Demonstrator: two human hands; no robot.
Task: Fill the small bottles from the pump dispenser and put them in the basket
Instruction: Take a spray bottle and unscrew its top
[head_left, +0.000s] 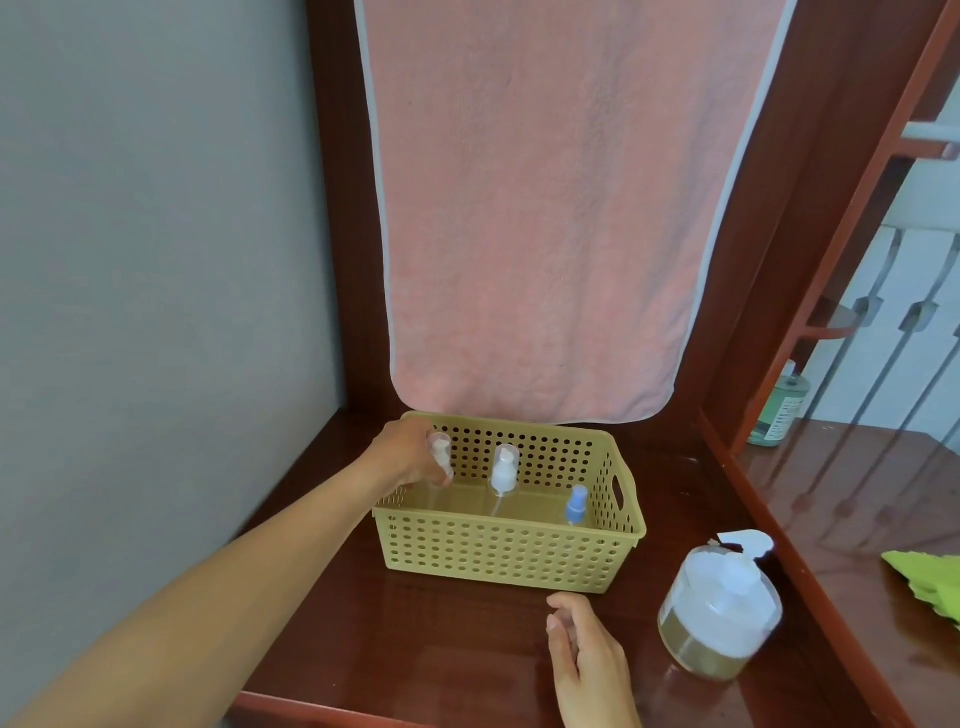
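1. Over the basket (511, 553), the left hand (410, 457) grips a clear bottle (440, 457) at its far-left corner; let go tilted, it may topple into the white bottle (504, 470).
2. Right hand (587, 654) hangs empty, fingers loose, near the dispenser (719, 618); a careless swing could knock it.

Bare forearms, no sleeves, left hand (410, 457), right hand (587, 660)

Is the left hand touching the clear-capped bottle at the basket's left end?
Touching. The head view shows the left hand wrapped around the clear-capped bottle inside the basket, fingers overlapping its body.
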